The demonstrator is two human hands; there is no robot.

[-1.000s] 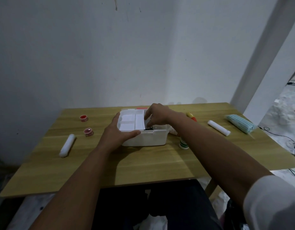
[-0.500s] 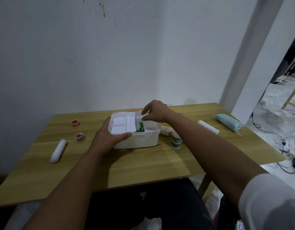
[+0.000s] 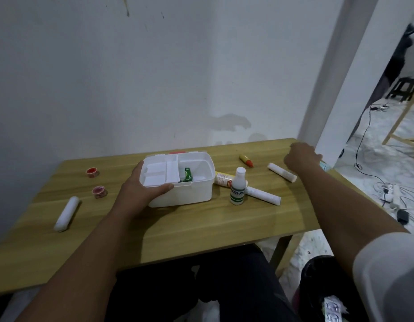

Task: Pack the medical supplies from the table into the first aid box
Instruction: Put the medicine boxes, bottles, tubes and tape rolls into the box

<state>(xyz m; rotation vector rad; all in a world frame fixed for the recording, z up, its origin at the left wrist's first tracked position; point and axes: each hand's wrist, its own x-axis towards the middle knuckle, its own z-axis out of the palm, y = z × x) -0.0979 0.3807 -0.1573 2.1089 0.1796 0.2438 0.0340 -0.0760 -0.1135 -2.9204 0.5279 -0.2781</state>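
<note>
**Right hand leaves the box, reaches to two o'clock**

The right hand (image 3: 302, 158), over the first aid box (image 3: 178, 180) half a second ago, now hovers loosely curled and empty at the desk's (image 3: 201, 224) two o'clock edge. The left hand (image 3: 141, 191) still grips the box's near-left corner. The smooth white plastic box sits mid-desk, a green carton (image 3: 187, 175) inside. At three o'clock stand a white bottle (image 3: 238, 189) and paper-wrapped cylindrical rolls (image 3: 281, 172).

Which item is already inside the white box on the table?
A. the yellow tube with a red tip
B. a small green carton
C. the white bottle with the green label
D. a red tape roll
B: a small green carton stands inside the open white box; the bottle, tape rolls and tube lie outside it.
</note>
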